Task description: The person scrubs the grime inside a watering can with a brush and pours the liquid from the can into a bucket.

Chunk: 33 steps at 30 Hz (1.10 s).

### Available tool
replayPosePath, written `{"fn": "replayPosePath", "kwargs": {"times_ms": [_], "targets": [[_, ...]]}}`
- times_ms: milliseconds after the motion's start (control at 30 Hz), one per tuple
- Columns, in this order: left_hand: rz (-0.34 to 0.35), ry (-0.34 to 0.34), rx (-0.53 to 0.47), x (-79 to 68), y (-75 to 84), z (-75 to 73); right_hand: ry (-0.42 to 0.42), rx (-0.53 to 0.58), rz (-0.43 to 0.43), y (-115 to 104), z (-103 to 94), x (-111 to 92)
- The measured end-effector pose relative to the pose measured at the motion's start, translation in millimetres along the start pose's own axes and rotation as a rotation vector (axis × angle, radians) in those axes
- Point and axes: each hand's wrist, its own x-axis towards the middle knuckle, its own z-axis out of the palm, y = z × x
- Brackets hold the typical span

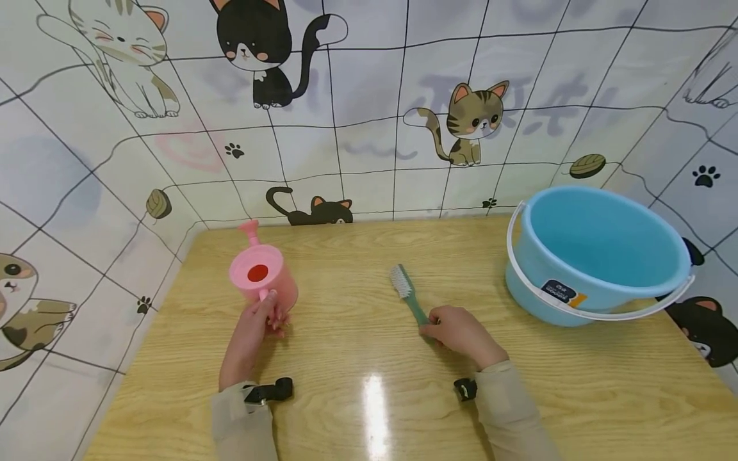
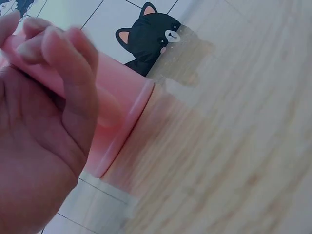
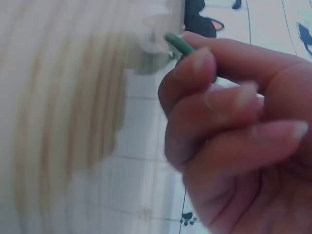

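Observation:
At the left of the table, my left hand point(image 1: 261, 320) grips the handle of a pink watering can point(image 1: 282, 282), its round top opening facing up and its spout toward the wall. In the left wrist view the fingers curl round the handle, and the base of the can point(image 2: 126, 92) is close over the wood. Near the middle, my right hand point(image 1: 461, 333) pinches the handle end of a green brush point(image 1: 416, 307), whose pale bristles point away from me. Only a short green piece of the brush handle point(image 3: 178, 44) shows between the fingers in the right wrist view.
A light blue bucket point(image 1: 599, 243) with a white handle point(image 1: 536, 291) stands at the right of the wooden table point(image 1: 346, 307). Behind the table and at both sides rises a cat-patterned wall covering point(image 1: 369, 147).

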Motion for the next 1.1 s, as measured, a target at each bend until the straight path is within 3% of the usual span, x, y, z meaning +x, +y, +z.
{"fn": "replayPosePath", "kwargs": {"times_ms": [167,400,567,767,933,1100], "targets": [[-0.001,0.051,-0.046,8.7,-15.3,-1.5,0.032,0.181,0.030,9.3,-6.4,6.1],[0.050,0.077,-0.086,9.0,-24.1,-0.6,0.193,0.406,0.037,12.2,-5.8,16.2],[0.049,0.106,-0.022,13.6,-20.6,7.0,0.358,0.525,0.015,13.5,-8.9,17.9],[0.029,0.111,0.042,17.6,-16.6,19.0,0.437,0.665,0.000,10.6,-17.9,13.6],[0.028,0.146,0.087,17.8,-17.6,25.9,0.545,0.775,-0.050,46.1,-4.5,38.3],[0.061,0.128,0.153,21.0,-17.7,30.1,0.613,0.944,-0.068,78.1,4.3,63.5]]}}
